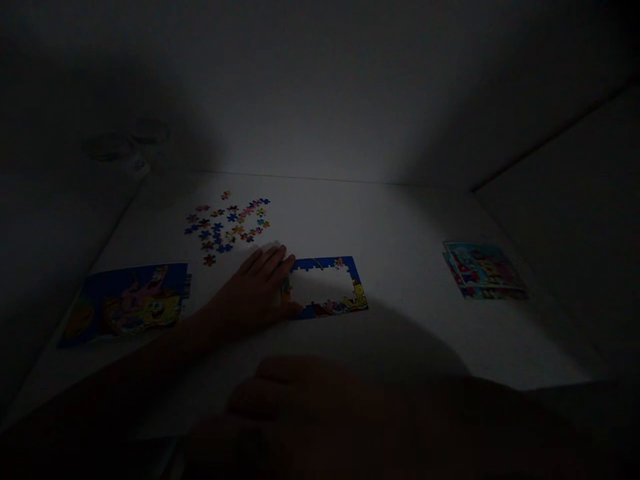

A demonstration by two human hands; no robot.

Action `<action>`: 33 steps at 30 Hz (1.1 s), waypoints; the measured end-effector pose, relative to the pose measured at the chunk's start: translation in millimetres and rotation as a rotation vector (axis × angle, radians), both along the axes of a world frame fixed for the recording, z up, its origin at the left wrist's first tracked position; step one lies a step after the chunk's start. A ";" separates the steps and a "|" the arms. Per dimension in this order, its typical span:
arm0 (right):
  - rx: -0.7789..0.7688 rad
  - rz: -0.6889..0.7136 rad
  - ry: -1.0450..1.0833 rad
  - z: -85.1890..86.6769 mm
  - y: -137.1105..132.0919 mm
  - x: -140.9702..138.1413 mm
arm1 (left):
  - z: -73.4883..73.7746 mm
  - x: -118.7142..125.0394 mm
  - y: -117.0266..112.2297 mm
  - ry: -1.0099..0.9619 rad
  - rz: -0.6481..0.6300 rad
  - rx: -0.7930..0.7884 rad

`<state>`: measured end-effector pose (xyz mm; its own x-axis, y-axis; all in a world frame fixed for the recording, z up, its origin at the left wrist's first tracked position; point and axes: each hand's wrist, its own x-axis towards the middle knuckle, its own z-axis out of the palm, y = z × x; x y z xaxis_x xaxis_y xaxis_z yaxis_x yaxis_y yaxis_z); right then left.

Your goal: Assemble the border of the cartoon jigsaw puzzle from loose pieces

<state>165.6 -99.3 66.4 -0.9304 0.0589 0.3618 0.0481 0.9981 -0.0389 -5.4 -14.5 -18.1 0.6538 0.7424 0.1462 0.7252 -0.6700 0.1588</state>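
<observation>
A jigsaw puzzle frame (pixel 361 293) with a blue and cartoon-printed border lies flat on the white table, its middle showing white. My left hand (pixel 260 287) rests at its left edge, fingers stretched toward the upper corner and thumb at the lower one. Beyond that hand is a loose spread of small colourful puzzle pieces (pixel 218 228). My right hand (pixel 300 390) is close to the camera, below the frame and apart from it. Darkness hides most of its fingers, and whether it holds anything cannot be made out.
To the left lies a blue cartoon picture sheet (pixel 135 303), with my left forearm crossing near it. A small stack of picture cards (pixel 483 270) sits at the right. Clear round objects (pixel 110 145) show faintly at the far left. The light is very dim.
</observation>
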 end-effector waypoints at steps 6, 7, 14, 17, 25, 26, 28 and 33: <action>-0.139 -0.359 0.347 -32.7 88.2 60.6 | 27.9 -18.3 15.4 -0.060 0.158 0.123; -0.202 -0.499 0.402 -39.0 99.8 76.1 | 30.9 -24.7 20.6 -0.041 0.210 0.148; -0.579 -1.213 0.656 -73.3 171.6 149.8 | 23.3 -66.7 53.7 0.058 0.439 0.224; -0.669 -1.257 0.651 -82.4 179.2 153.8 | 18.7 -70.8 57.6 0.067 0.422 0.148; -0.747 -1.154 0.517 -88.8 173.1 138.0 | 15.6 -74.3 62.6 0.114 0.416 0.037; -0.748 -1.149 0.514 -89.2 173.2 137.6 | 15.4 -75.5 63.4 0.111 0.428 0.030; -0.749 -1.151 0.525 -89.8 173.6 137.8 | 15.3 -78.4 64.8 0.109 0.461 0.031; -0.717 -1.132 0.505 -90.7 175.0 138.5 | 14.1 -85.7 69.8 0.068 0.448 -0.012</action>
